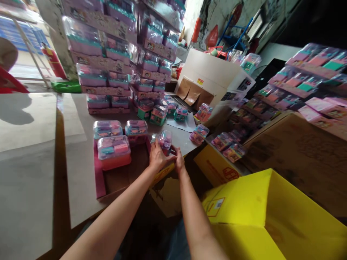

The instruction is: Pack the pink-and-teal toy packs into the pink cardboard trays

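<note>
My left hand and my right hand are close together at the table's front edge. Between them is a small plastic box with a clear lid and purple contents. Fingers of both hands curl round its lower part, which they partly hide. Just left of my hands lies a shallow pink display tray. Three larger clear-lidded boxes stand in it: one with a coral base in front, one behind it, and one at the back right. The tray's front right part shows bare brown cardboard.
Stacked trays of packed boxes rise behind. Several loose boxes stand before a white machine with brown flaps. An open yellow carton is at front right, near a brown carton. A red fire extinguisher stands back left.
</note>
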A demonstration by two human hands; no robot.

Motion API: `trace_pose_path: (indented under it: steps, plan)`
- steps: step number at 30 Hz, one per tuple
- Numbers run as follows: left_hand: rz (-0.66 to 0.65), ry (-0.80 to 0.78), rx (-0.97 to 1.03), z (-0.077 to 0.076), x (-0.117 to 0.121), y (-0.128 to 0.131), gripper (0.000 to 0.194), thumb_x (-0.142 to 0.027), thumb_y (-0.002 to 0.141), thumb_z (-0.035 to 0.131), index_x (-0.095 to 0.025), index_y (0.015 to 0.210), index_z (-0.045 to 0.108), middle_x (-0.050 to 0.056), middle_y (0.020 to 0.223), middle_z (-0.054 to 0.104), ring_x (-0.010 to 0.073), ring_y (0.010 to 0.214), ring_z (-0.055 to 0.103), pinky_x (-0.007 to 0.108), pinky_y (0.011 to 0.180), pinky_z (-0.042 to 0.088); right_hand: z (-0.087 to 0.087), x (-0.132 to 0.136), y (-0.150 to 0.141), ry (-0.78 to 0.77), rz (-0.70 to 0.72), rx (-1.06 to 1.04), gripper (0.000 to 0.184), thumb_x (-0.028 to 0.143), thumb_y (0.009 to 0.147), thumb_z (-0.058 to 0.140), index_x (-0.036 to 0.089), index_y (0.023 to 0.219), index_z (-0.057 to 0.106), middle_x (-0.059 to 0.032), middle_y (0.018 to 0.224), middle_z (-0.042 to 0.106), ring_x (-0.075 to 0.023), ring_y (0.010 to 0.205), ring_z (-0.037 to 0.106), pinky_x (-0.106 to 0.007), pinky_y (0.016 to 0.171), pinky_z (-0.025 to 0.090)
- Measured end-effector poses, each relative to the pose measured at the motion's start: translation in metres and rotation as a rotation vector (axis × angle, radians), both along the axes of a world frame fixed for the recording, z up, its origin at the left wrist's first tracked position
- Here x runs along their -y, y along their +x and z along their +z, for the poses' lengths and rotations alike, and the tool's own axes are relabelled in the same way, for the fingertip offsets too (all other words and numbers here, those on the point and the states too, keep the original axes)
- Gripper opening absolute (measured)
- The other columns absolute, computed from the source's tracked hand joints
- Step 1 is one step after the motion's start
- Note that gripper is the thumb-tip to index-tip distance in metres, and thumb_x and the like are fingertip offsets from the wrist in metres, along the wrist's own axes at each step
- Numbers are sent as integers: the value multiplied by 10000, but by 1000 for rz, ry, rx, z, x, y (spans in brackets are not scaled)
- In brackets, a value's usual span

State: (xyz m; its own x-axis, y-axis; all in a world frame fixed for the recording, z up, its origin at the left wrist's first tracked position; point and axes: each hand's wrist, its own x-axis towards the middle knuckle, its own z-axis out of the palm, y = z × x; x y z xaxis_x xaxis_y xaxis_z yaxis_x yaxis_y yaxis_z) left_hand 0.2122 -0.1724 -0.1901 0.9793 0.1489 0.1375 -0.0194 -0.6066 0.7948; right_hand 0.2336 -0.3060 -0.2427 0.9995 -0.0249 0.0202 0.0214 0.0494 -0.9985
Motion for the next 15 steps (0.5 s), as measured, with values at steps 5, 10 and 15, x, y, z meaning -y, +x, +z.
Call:
trace_pose_path:
  steps: [5, 10, 15]
  plan:
    - [128, -159, 8, 0, 3, 7, 1147, -479, 631, 870, -89, 1517, 254, 239, 1463, 421, 355, 1367, 435, 442, 1117, 403, 12, 2, -33, -47, 36, 100, 729, 771, 916, 325, 247, 1304, 649, -70, 1371, 603, -274, 1278, 550, -443, 1009, 525]
    - [108, -419, -48, 10, -17, 15, 648, -470, 698, 822, -159, 1211, 577, 112, 1137, 678, 282, 1037, 653, 413, 929, 519, 42, 3, -69, -207, 80, 326, 553, 621, 985, 398, 240, 1292, 655, -73, 1389, 589, -260, 1314, 516, -447, 1170, 375]
    - [-266, -568, 37, 38, -24, -18, 744, -563, 625, 832, -153, 1204, 609, 79, 1079, 698, 248, 989, 665, 353, 896, 540, 54, 31, -80, -156, -284, 332, 593, 613, 940, 481, 225, 1387, 520, -109, 1374, 565, -269, 1249, 553, -437, 1066, 459]
